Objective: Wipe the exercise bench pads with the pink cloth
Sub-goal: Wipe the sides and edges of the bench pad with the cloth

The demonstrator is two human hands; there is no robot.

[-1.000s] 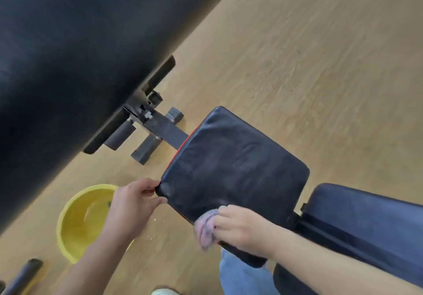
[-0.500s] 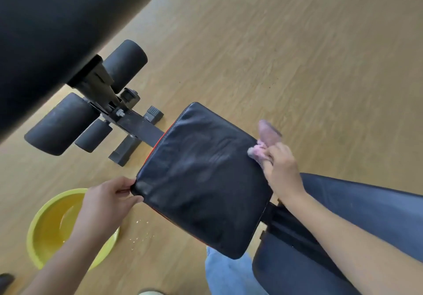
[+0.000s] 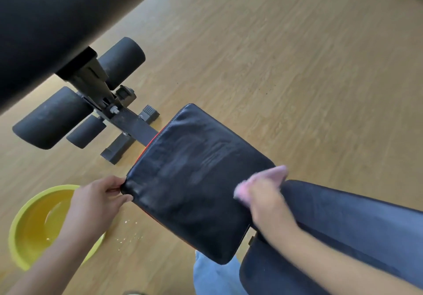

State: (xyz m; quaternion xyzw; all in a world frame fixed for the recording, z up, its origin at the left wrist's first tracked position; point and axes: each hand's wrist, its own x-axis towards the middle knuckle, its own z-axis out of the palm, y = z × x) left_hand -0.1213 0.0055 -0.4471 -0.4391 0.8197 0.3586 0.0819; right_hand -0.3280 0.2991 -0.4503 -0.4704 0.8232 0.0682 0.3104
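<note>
On one seat pad, left hand pinches corner; right hand, blurred, seemingly clutches pink cloth.

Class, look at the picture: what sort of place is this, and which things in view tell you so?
Probably a home workout room or small gym: a padded exercise bench with foam leg rollers stands on a wood-look floor.

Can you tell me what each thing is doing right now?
Left hand: pinching the seat pad's corner.
Right hand: gripping the pink cloth, blurred.
Seat pad: tilted, creased, shiny.
Back pad: bare.
Yellow basin: upright on the floor.
</note>
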